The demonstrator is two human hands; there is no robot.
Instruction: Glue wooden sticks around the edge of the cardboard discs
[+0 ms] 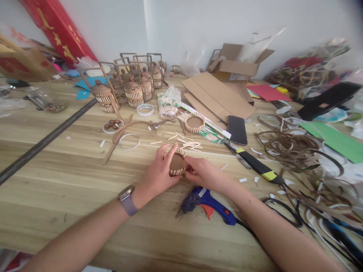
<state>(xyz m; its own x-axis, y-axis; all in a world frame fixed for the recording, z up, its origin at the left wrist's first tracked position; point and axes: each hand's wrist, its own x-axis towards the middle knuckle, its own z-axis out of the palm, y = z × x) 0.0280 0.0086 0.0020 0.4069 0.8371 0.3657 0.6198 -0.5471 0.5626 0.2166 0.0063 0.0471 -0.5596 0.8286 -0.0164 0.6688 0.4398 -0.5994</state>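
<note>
My left hand (pixel 160 168) curls around a small round stick-walled tray (pixel 177 162) with a brown cardboard base, thumb below and fingers over the far side. At the tray's right edge, my right hand (pixel 200 172) pinches the stick wall; its fingertips are partly hidden. Just below lies a blue glue gun (pixel 210 204) with an orange trigger, its nozzle pointing left. Loose short wooden sticks (pixel 191 145) are scattered beyond my hands. Behind them sits a similar stick-walled tray (pixel 195 123), close to bundles of green-tipped sticks (pixel 211 135).
Several finished bamboo-style lanterns (pixel 133 92) stand at the back left. A utility knife (pixel 258 164), a black phone (pixel 237 129) and coiled brown strips (pixel 280 147) lie right. Left are a bead dish (pixel 112 125), a white ring (pixel 129 141) and a dark bar (pixel 51 138). Cardboard (pixel 218 94) lies behind.
</note>
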